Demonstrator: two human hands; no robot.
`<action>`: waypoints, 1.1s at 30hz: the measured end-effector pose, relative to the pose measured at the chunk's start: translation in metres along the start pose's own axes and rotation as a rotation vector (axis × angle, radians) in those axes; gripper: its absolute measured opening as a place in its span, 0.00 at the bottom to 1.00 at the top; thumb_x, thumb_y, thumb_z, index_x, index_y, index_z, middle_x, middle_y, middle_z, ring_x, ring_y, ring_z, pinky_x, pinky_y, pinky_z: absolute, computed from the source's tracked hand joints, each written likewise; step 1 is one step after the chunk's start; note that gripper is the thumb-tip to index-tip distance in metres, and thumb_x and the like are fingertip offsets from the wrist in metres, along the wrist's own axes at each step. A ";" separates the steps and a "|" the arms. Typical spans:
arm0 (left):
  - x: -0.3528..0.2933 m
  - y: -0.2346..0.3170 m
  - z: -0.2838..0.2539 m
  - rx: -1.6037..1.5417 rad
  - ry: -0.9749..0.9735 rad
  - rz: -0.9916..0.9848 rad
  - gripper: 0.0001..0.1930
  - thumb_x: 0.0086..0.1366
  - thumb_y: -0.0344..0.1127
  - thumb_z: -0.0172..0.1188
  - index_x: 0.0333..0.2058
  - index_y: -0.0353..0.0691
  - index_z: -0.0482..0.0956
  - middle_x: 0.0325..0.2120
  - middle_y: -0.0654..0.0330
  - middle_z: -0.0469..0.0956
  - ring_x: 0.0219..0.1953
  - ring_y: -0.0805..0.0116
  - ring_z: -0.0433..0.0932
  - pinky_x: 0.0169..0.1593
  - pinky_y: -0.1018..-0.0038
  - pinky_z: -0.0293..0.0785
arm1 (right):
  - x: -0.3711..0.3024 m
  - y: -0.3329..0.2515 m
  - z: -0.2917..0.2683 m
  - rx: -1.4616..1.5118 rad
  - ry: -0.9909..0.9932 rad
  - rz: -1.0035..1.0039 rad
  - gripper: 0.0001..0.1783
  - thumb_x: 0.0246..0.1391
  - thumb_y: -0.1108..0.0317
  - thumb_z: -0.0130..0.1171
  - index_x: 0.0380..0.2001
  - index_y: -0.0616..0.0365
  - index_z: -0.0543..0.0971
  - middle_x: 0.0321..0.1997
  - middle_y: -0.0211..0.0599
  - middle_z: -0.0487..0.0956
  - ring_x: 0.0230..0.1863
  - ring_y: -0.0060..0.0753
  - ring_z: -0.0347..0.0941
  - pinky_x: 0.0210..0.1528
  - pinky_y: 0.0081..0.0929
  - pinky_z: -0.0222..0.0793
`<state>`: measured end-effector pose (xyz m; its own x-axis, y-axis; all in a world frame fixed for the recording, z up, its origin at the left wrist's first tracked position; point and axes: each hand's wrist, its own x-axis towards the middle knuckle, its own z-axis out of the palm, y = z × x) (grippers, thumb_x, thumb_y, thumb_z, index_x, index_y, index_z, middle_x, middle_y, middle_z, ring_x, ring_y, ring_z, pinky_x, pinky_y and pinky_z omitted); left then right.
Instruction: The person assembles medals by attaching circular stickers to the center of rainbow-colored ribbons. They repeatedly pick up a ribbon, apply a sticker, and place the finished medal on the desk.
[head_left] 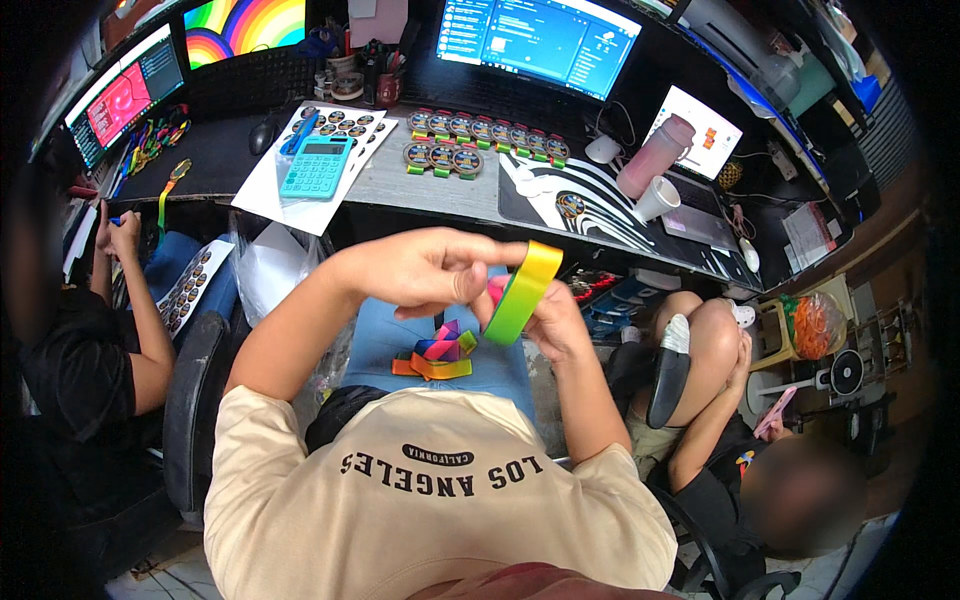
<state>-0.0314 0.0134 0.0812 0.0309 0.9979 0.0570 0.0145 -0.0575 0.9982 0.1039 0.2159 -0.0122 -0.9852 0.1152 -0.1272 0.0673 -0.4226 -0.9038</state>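
Note:
A yellow-to-green ribbon (525, 292) is held up as a loop above my lap. My left hand (410, 270) reaches across from the left, its index finger stretched to the top of the loop and its other fingers curled. On the loop's other side, my right hand (562, 322) grips the ribbon, with some of its fingers hidden behind the band. A bit of pink shows between the hands, too small to name. Several folded multicoloured ribbons (442, 352) lie on my lap, just below the loop.
Round medals (490, 132) stand in rows on the desk ahead, beside a turquoise calculator (316, 168) on sticker sheets (262, 187). A pink tumbler (655, 160) and white cup (657, 199) are to the right. One person (95, 350) sits left, another (720, 440) right with a phone.

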 end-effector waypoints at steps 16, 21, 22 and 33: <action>-0.009 -0.002 0.002 0.155 0.102 -0.108 0.36 0.66 0.64 0.46 0.63 0.44 0.65 0.28 0.61 0.80 0.09 0.81 0.65 0.12 0.82 0.60 | -0.018 -0.112 0.046 -1.512 -0.119 -1.460 0.13 0.37 0.77 0.66 0.32 0.56 0.81 0.36 0.35 0.84 0.45 0.39 0.80 0.49 0.40 0.76; -0.010 -0.001 0.005 0.084 0.108 -0.065 0.36 0.66 0.59 0.53 0.64 0.40 0.63 0.28 0.60 0.80 0.11 0.83 0.64 0.13 0.82 0.60 | -0.014 -0.111 0.047 -1.324 -0.170 -1.287 0.19 0.34 0.82 0.65 0.35 0.57 0.83 0.35 0.37 0.84 0.40 0.42 0.82 0.44 0.33 0.78; -0.009 -0.002 0.007 0.075 0.126 -0.088 0.35 0.66 0.55 0.55 0.64 0.40 0.62 0.28 0.61 0.80 0.11 0.84 0.63 0.13 0.83 0.59 | -0.013 -0.111 0.046 -1.286 -0.184 -1.271 0.18 0.35 0.82 0.64 0.36 0.58 0.83 0.35 0.38 0.84 0.40 0.43 0.82 0.44 0.33 0.78; 0.004 -0.003 0.011 -0.047 0.404 -0.009 0.35 0.64 0.36 0.62 0.66 0.39 0.57 0.29 0.64 0.81 0.14 0.89 0.62 0.14 0.86 0.54 | -0.027 -0.064 0.057 -0.733 0.156 -0.637 0.24 0.48 0.79 0.65 0.51 0.65 0.74 0.37 0.32 0.76 0.33 0.15 0.70 0.36 0.13 0.67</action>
<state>-0.0201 0.0173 0.0779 -0.3640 0.9305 0.0409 -0.0330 -0.0568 0.9978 0.1172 0.1884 0.0725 -0.8430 0.2675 0.4667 -0.3360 0.4156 -0.8452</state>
